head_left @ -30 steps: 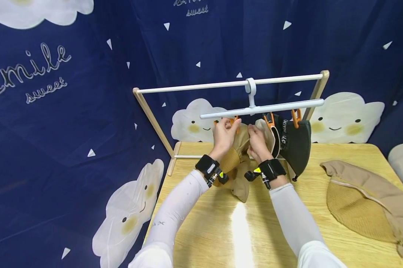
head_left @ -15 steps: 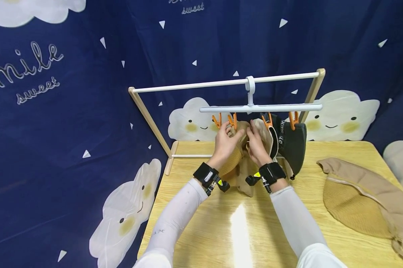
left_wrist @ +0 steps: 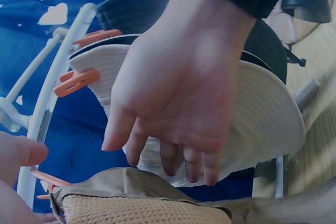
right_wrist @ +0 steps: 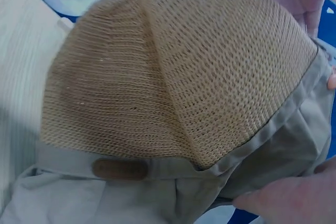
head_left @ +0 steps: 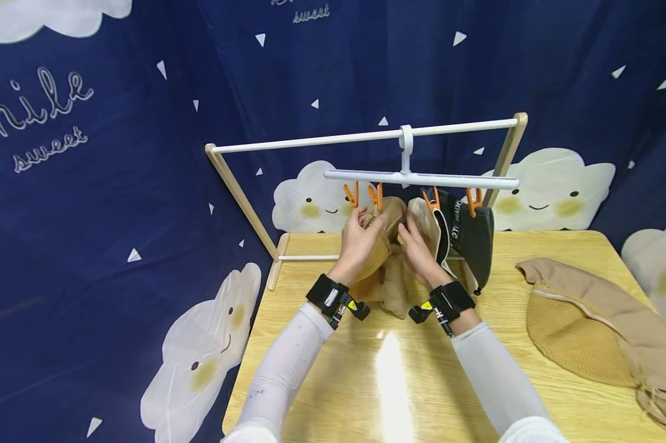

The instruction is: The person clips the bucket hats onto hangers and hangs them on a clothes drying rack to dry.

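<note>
Hands (head_left: pixel 357 241) (head_left: pixel 419 251) on tan hat (right_wrist: pixel 173 77), white brim (left_wrist: pixel 268 114) near

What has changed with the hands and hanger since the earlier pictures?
The left hand has moved lower, uncovering more of the orange clip above it. The right hand has lowered too, its fingers straightening. The tilted hanger bar has swung nearly level. The black hat stays clipped; the tan hat on the table is unmoved.
</note>
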### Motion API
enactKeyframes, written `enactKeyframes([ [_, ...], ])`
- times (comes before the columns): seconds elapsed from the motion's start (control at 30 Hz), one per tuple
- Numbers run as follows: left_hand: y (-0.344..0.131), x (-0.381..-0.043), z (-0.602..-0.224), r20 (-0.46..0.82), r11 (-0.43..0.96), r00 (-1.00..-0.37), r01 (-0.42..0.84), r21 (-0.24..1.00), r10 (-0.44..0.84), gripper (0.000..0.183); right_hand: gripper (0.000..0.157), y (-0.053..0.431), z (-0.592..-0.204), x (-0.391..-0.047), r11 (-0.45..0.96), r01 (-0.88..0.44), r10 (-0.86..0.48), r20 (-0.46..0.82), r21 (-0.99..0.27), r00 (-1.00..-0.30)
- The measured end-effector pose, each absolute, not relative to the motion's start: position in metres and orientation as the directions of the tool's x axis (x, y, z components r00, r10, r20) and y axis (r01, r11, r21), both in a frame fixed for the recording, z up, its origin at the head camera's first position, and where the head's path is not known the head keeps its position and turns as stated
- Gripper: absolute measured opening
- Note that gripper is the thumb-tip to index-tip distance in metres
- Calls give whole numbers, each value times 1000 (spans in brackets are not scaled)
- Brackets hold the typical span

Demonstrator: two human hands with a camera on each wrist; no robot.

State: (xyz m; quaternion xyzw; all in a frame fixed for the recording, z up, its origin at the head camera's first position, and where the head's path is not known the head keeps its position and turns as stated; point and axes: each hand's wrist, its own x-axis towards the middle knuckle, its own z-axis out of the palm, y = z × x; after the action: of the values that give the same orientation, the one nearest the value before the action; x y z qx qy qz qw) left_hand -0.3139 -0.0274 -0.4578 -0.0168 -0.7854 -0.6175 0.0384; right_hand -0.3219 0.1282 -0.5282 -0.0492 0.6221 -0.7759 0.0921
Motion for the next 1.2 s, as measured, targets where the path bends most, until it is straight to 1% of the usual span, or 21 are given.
enactKeyframes([
  [0.2,-36,-321,-457,-10,102,-998,-16,995,-65,75,68,129,-529,-305,-181,77,-266,-26,-980,-964],
  [0.3,-38,-329,-456,-33,81,-996,-40,996,-84,74,67,130,-529,-298,-171,52,-285,-1,-984,-959],
  [0.43,-42,-341,-457,-48,85,-995,-56,995,-89,71,69,134,-528,-287,-123,30,-340,14,-992,-940],
  [0.53,-45,-348,-461,-48,90,-996,-54,995,-72,69,70,139,-529,-277,-101,43,-384,-1,-994,-923],
  [0.7,-53,-357,-465,-28,134,-999,-33,990,-41,67,66,149,-532,-263,-162,66,-464,17,-985,-886],
  [0.83,-58,-363,-466,-25,166,-1000,-27,986,-13,69,62,162,-532,-252,-185,38,-516,64,-982,-854],
  [1.03,-62,-374,-463,0,167,-1000,-1,986,-5,66,61,186,-521,-232,-209,5,-535,110,-978,-838],
  [1.2,-62,-381,-461,24,167,-1000,22,986,-10,64,60,210,-514,-216,-238,-13,-525,140,-971,-839],
])
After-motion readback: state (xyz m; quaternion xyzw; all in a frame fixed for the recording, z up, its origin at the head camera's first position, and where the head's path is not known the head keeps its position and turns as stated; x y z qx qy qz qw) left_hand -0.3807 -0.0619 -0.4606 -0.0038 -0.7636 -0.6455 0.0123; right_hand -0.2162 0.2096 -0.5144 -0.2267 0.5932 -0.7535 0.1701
